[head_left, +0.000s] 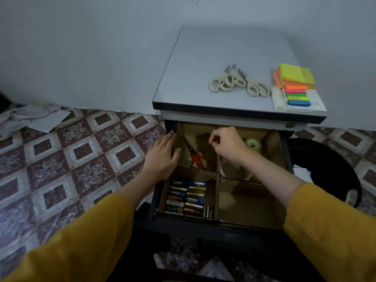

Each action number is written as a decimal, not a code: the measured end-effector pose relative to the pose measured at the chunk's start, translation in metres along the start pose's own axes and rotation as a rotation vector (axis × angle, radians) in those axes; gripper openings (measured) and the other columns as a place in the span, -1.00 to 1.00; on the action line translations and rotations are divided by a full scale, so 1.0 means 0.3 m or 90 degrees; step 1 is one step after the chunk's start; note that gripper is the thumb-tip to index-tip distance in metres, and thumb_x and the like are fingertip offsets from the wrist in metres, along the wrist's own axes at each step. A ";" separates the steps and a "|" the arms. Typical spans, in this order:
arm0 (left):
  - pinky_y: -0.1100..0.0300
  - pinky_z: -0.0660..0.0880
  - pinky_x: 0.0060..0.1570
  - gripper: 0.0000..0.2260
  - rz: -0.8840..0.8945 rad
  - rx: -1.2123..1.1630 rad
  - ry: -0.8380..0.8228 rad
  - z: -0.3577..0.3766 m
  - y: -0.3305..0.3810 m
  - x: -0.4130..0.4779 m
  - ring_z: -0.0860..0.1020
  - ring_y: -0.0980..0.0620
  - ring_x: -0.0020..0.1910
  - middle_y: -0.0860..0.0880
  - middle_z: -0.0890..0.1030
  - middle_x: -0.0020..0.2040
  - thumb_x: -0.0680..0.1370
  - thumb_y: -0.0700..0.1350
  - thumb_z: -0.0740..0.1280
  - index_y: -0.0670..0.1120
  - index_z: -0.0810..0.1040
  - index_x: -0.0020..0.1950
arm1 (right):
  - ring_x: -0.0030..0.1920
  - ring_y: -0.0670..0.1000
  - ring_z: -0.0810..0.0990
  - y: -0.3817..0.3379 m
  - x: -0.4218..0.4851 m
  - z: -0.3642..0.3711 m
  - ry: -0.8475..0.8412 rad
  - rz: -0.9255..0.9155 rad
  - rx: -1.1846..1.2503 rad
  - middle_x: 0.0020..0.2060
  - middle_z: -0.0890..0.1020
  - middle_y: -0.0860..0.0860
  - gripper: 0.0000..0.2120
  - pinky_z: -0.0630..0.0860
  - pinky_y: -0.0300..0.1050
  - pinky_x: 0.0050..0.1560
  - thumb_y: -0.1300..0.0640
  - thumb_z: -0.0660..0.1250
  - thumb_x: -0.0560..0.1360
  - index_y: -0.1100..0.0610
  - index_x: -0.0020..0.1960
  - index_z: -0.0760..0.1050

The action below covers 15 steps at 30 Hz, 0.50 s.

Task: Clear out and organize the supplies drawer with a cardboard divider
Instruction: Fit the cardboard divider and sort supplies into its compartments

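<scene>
**Drawer** [213, 225]: pulled open beneath the cabinet top [203, 47]. It is fitted with a cardboard divider [219, 194] that forms four compartments.

- **Near-left compartment:** batteries [187, 197] of mixed labels, lying on their sides in two columns. A few slimmer cells sit against the compartment's right wall.
- **Far-left compartment:** red-handled scissors [196, 159], with one blade pointing towards the far-left corner. A pale handle loop lies just beside them.
- **Far-right compartment:** a clear tape roll [252, 143] near the far wall. A paler roll [234, 170] sits closer in, partly hidden under the right wrist.
- **Near-right compartment:** bare cardboard floor showing.

**Left hand** [163, 154]: fingers straight and together, laid flat on the drawer's left edge beside the far-left compartment.

**Right hand** [226, 145]: above the centre partition at the far end, fingers curled and thumb meeting forefinger. It may be pinching a thin blade that runs down towards the red handles. The compartment is too dim to tell whether it holds anything.

**Cabinet top, near edge:** three pairs of cream-handled scissors [239, 83], overlapping, handles towards the near edge.

**Cabinet top, near-right corner:**
- a stack of sticky notes [295, 77], yellow uppermost
- coloured index flags [298, 98] on a white card, just in front of the stack
</scene>
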<state>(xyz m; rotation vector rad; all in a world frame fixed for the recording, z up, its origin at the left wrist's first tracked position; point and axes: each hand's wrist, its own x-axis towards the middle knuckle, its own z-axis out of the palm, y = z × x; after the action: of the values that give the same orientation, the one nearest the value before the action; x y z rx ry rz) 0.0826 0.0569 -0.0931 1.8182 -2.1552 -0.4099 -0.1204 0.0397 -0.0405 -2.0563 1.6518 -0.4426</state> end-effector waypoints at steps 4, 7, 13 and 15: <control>0.03 0.16 0.42 -0.49 -0.002 0.036 -0.019 -0.012 0.012 0.003 0.14 -0.04 0.48 0.01 0.12 0.53 0.62 0.13 0.03 -0.05 0.11 0.52 | -0.11 -0.09 0.53 0.006 -0.024 -0.089 0.038 0.004 -0.001 -0.08 0.60 0.04 -0.85 0.46 -0.26 -0.10 0.31 0.27 0.51 0.16 -0.04 0.60; 0.03 0.24 0.39 -0.49 -0.003 0.060 -0.015 -0.036 0.034 0.016 0.21 -0.05 0.46 -0.03 0.18 0.52 0.62 0.13 0.04 -0.09 0.18 0.50 | -0.17 -0.10 0.53 0.009 -0.035 -0.175 0.036 0.015 -0.009 -0.15 0.61 0.01 -0.91 0.48 -0.24 -0.11 0.26 0.33 0.48 0.14 -0.08 0.60; 0.10 0.42 0.19 -0.67 0.010 0.117 0.003 -0.093 0.072 0.053 0.42 -0.03 0.27 -0.05 0.50 0.27 0.61 0.04 0.15 -0.09 0.52 0.24 | -0.12 -0.03 0.54 0.037 -0.027 -0.315 0.085 0.053 -0.054 -0.19 0.59 -0.01 -0.91 0.47 -0.16 -0.11 0.13 0.36 0.47 0.14 -0.11 0.61; 0.23 0.43 -0.01 -0.79 0.043 0.049 0.089 -0.121 0.108 0.070 0.49 0.05 0.04 -0.05 0.60 0.02 0.57 -0.06 0.25 -0.11 0.64 0.01 | -0.14 -0.02 0.54 0.044 -0.015 -0.345 0.120 0.065 -0.069 -0.23 0.57 -0.02 -0.89 0.40 -0.18 -0.18 0.13 0.34 0.48 0.14 -0.14 0.61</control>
<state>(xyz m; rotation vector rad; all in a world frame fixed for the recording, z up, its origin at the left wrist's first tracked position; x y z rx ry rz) 0.0643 0.0404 -0.0460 1.7513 -2.1565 -0.1816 -0.1860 0.0259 0.0396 -2.0473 1.9204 -0.5362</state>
